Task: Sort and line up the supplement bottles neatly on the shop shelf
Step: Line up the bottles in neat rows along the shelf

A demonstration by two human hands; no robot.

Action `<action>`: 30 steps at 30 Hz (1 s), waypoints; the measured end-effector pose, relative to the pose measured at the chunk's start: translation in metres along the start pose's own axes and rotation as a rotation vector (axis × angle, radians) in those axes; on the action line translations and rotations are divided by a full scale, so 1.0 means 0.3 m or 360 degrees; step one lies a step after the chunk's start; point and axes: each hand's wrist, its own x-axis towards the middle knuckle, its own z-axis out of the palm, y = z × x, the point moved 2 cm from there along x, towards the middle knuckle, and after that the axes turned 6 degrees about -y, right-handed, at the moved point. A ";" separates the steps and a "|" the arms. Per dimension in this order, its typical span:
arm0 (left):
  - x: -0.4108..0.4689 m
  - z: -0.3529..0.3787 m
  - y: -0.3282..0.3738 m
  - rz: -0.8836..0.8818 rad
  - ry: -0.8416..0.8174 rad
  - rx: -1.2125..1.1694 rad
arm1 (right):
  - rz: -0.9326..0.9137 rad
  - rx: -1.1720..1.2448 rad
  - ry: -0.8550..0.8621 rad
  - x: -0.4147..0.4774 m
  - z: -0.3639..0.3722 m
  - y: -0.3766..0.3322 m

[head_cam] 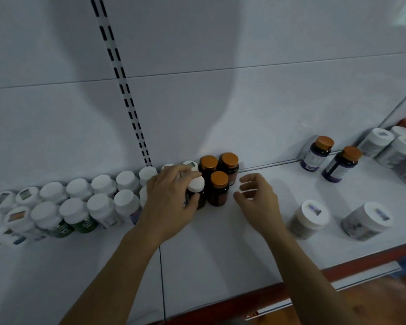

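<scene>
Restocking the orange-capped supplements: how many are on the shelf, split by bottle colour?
Brown bottles: 3
Purple bottles: 2
Total: 5

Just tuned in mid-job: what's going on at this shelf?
A person is lining up bottles on the white shelf. Their left hand grips a white-capped dark bottle, holding it beside three orange-capped brown bottles at the back wall. The right hand hovers just right of those, loosely curled and holding nothing. Two rows of white-capped bottles already run off to the left. Two purple bottles and two white jars stand loose on the right.
</scene>
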 end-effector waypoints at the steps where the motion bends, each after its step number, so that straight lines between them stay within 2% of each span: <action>1: 0.003 -0.003 -0.012 -0.0022 0.0020 -0.0017 | 0.0048 0.0002 -0.0122 -0.016 0.023 0.005; 3: 0.007 -0.002 -0.027 -0.0035 0.0022 -0.0018 | 0.0031 -0.0059 -0.0255 -0.036 0.060 0.012; 11: -0.007 -0.018 -0.029 0.0010 0.0114 -0.0130 | 0.0010 -0.0138 -0.0268 -0.026 0.069 0.010; 17: -0.145 -0.096 -0.023 0.0054 0.0466 -0.0222 | 0.0019 -0.0082 -0.0250 -0.022 0.078 0.023; 20: -0.221 -0.079 -0.034 0.0028 0.0247 -0.0390 | -0.0007 -0.0156 -0.0247 -0.027 0.098 0.025; 25: -0.252 0.023 -0.146 -0.0251 -0.0233 -0.0429 | -0.0074 -0.0162 -0.0159 -0.038 0.122 0.023; 30: -0.246 0.025 -0.173 -0.0354 -0.0276 -0.0533 | -0.0091 -0.0245 -0.0198 -0.040 0.125 0.020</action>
